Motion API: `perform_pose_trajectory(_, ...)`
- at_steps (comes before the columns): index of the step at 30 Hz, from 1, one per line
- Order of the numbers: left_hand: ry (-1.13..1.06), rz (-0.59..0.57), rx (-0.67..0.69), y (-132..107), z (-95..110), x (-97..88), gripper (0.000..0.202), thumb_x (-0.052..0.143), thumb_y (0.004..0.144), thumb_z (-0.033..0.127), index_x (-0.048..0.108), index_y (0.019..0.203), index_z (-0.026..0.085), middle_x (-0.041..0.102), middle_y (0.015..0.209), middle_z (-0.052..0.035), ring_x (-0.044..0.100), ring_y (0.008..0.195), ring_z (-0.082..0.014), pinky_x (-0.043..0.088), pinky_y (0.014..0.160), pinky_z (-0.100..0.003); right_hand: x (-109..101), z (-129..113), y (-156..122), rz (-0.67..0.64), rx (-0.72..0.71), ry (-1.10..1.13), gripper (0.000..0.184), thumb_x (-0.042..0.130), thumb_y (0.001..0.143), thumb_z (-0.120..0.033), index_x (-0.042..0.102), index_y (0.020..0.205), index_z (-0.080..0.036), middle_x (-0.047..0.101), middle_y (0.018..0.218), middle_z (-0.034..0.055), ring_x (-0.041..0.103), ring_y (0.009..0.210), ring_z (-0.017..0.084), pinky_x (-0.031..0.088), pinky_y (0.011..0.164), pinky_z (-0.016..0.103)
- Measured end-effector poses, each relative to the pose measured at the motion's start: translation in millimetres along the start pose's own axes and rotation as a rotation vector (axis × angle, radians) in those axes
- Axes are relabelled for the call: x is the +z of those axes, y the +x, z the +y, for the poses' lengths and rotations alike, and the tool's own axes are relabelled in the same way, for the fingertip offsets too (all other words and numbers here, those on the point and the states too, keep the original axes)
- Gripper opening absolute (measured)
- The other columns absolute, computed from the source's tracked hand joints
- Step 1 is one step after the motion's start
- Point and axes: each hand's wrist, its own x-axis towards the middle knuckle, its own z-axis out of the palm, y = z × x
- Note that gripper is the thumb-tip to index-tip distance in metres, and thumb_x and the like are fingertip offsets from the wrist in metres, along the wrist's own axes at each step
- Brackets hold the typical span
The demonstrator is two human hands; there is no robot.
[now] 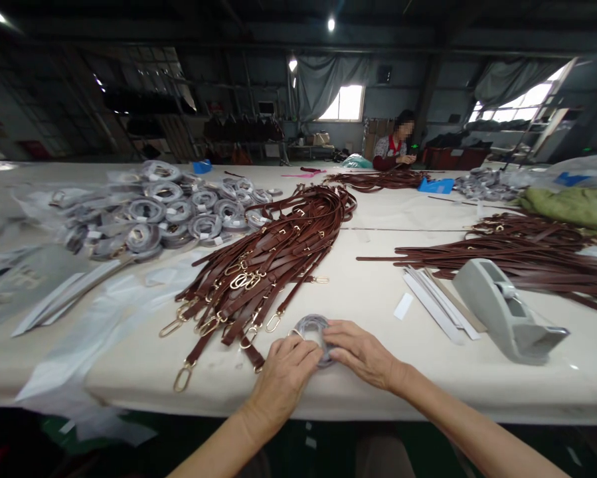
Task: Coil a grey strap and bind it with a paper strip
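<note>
Left hand (285, 368) and right hand (360, 352) grip a grey coil (312, 321) near the front edge of the table (350, 398).
Left fingers curl over one rim, right fingers close on the other; the wrapped ring looks light, springy and slick, best held by opposite rims so its turns stay together. Just left, flat brown straps (278, 265) with looped gold-coloured clips (182, 380) lie heaped, smooth and supple-looking; well right stands a chunky grey dispenser (500, 318). Farther back lie more round bundles (146, 211), then a co-worker (385, 147).
</note>
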Motion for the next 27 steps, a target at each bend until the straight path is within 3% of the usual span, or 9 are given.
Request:
perform_pose_trajectory(2,-0.028,-0.023,0.038,2.4,-3.8,-2.0,0.02,0.045,0.1,0.024,0.062,0.111,0.023,0.071,0.103,0.0016,0.055,0.096,-0.0202,0.036,0.083,-0.034,3.7,0.9,7.9,0.065,0.135,0.041,0.032,0.042,0.103,-0.033,0.062,0.123,-0.019,0.065,0.119,0.0105,0.06,0.115,0.019,0.051,0.102,0.032)
perform_pose_trajectory(6,-0.017,-0.03,0.067,2.6,-9.5,-1.3,0.021,0.044,0.1,0.02,0.061,0.111,0.021,0.072,0.106,0.0003,0.054,0.102,-0.0222,0.037,0.088,-0.036,11.1,4.6,24.6,0.09,0.289,-0.037,0.036,0.043,0.1,-0.025,0.058,0.132,-0.018,0.058,0.129,0.0152,0.055,0.12,0.026,0.048,0.104,0.045)
perform_pose_trajectory(11,0.005,-0.004,0.11,-3.2,-13.7,4.9,0.028,0.041,0.099,0.013,0.058,0.12,0.019,0.07,0.119,-0.0026,0.053,0.115,-0.025,0.036,0.102,-0.044,13.5,10.1,36.1,-0.009,0.425,-0.088,0.029,0.049,0.096,-0.019,0.072,0.112,-0.027,0.069,0.116,0.0049,0.06,0.108,0.023,0.049,0.097,0.039)
perform_pose_trajectory(14,-0.006,-0.015,0.132,-3.6,-17.6,6.1,0.029,0.039,0.098,0.011,0.057,0.121,0.018,0.071,0.117,-0.0041,0.055,0.115,-0.0255,0.041,0.101,-0.045,8.8,8.4,43.6,-0.041,0.496,-0.144,0.029,0.048,0.096,-0.019,0.075,0.1,-0.026,0.069,0.112,0.005,0.06,0.103,0.023,0.049,0.092,0.038)
perform_pose_trajectory(17,-0.029,-0.037,0.142,-1.4,-20.4,4.7,0.029,0.04,0.098,0.011,0.058,0.12,0.017,0.071,0.114,-0.005,0.057,0.113,-0.026,0.046,0.099,-0.046,-4.3,-5.7,54.8,-0.079,0.493,-0.19,0.027,0.048,0.096,-0.02,0.075,0.098,-0.024,0.069,0.11,0.0065,0.06,0.101,0.024,0.049,0.09,0.039)
perform_pose_trajectory(19,-0.042,-0.045,0.142,-0.4,-21.4,4.1,0.028,0.041,0.098,0.012,0.058,0.119,0.017,0.071,0.113,-0.0054,0.058,0.112,-0.0267,0.048,0.099,-0.048,-13.4,-21.1,62.7,-0.069,0.448,-0.204,0.03,0.044,0.099,-0.025,0.069,0.114,-0.022,0.066,0.123,0.0083,0.058,0.113,0.024,0.047,0.097,0.04)
perform_pose_trajectory(22,-0.063,-0.028,0.139,-1.5,-22.5,6.3,0.028,0.043,0.098,0.014,0.059,0.121,0.018,0.071,0.114,-0.0059,0.059,0.11,-0.027,0.05,0.098,-0.049,-13.0,-40.4,70.2,0.014,0.324,-0.245,0.046,0.033,0.104,-0.037,0.04,0.147,-0.021,0.04,0.155,0.0102,0.031,0.144,0.025,0.027,0.118,0.048)
perform_pose_trajectory(24,-0.078,-0.006,0.131,-3.5,-23.7,9.2,0.029,0.044,0.098,0.014,0.06,0.122,0.018,0.071,0.112,-0.0065,0.06,0.106,-0.0262,0.053,0.094,-0.047,-1.4,-43.8,70.9,-0.054,0.268,-0.22,0.055,0.032,0.104,-0.046,0.03,0.152,-0.021,0.03,0.161,0.0108,0.018,0.15,0.029,0.015,0.121,0.057)
perform_pose_trajectory(27,-0.087,0.016,0.126,-5.2,-25.9,12.6,0.029,0.044,0.097,0.013,0.062,0.12,0.017,0.072,0.105,-0.0079,0.06,0.101,-0.026,0.055,0.091,-0.045,16.7,-36.3,69.8,-0.243,0.298,-0.099,0.06,0.033,0.101,-0.055,0.033,0.151,-0.021,0.032,0.159,0.0137,0.019,0.149,0.035,0.012,0.118,0.068)
